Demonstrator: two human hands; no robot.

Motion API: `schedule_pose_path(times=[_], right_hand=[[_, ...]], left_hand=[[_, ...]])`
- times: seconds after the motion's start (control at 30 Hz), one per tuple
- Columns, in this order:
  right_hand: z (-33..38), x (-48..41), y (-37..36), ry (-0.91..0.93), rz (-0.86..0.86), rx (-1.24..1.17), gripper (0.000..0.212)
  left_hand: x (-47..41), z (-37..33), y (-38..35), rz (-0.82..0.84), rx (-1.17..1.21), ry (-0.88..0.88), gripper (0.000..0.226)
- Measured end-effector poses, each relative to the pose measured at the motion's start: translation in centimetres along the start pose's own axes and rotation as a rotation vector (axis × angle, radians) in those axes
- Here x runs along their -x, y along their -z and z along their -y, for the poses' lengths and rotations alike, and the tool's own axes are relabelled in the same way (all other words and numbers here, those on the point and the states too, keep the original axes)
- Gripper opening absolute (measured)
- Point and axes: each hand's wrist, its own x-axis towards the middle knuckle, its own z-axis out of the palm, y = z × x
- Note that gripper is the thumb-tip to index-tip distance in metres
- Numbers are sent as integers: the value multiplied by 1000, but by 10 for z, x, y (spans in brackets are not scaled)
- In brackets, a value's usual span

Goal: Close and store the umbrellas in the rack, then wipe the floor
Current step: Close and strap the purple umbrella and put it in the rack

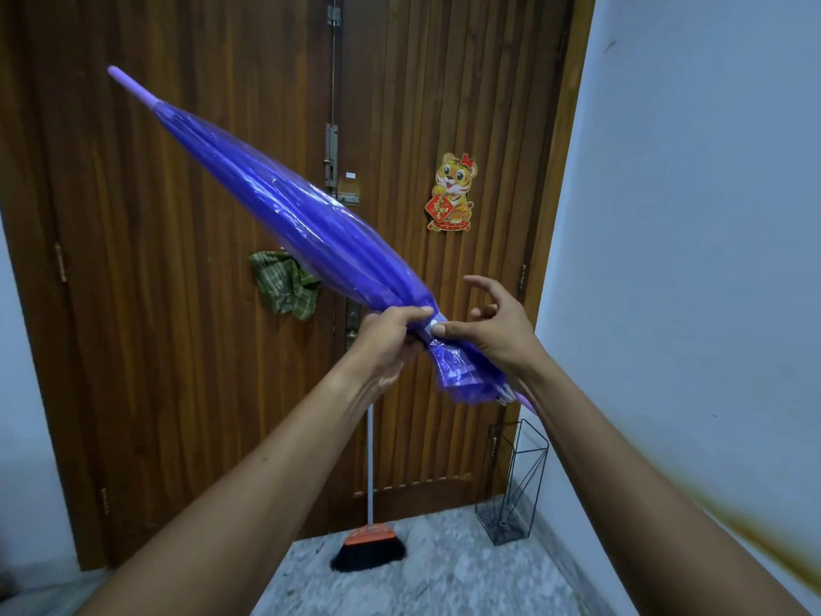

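Your purple umbrella (284,215) is folded and held in the air across the door (177,349), its tip (131,84) up at 10 o'clock and its handle end running down toward 4 o'clock, mostly hidden behind your right forearm. Your left hand (386,337) is wrapped round the gathered canopy just above the white fastener (430,325). Your right hand (493,331) holds nothing: its thumb presses on that fastener and its fingers are lifted clear. The canopy looks like thin, glossy plastic film, so expect it to be light, soft and slick. It will probably slide and bunch under a loose grip, and the folds will spring out if the strap is not fastened. The stiff parts are the shaft and ribs inside, so squeeze through the film onto them, or take the handle once the strap holds. The black wire rack (511,495) stands on the floor (444,580) at 5 o'clock, by the door's right edge, and looks light enough to tip, so lower the umbrella in tip first rather than dropping it. A green cloth (284,284) hangs on the door at 9 o'clock from your hands, and a broom (368,544) leans at 6 o'clock.
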Motion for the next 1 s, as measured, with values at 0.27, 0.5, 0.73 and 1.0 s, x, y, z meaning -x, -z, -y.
schedule_pose_path(times=[0.27,0.5,0.73,1.0], right_hand=[[0,1,1,-43,216,11,24],[-1,4,-17,110,32,94,25],[-11,3,-34,125,2,105,38],[-51,19,-58,346,-520,350,26]], left_hand=[[-5,-1,9,124,-174,-127,30],[-16,-2,17,152,-195,-137,30],[-26,-3,38,190,-177,-127,30],[-72,41,47,-132,226,102,41]])
